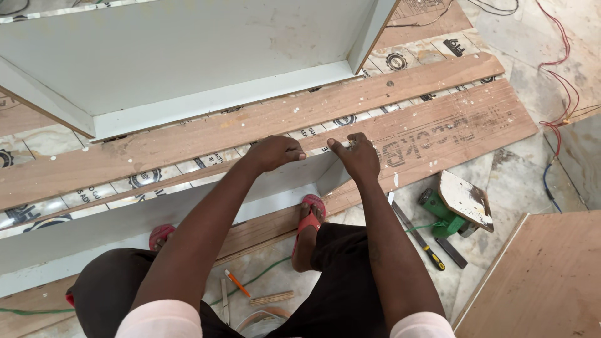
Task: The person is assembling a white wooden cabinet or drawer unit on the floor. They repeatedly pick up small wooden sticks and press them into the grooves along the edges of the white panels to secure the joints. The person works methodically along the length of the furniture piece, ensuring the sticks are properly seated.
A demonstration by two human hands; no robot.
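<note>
My left hand was curled over the white board's top edge on the floor; my right hand pinched its corner; one sandal braced it; a loose grip could have tipped it onto my toes.

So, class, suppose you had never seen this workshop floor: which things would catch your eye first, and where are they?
First, the two hands at the centre: the left hand and right hand both rest on the top edge of a white board standing on edge. Behind them, a large white cabinet frame fills the upper left. At lower right, a green power tool lies on the tiled floor.
</note>
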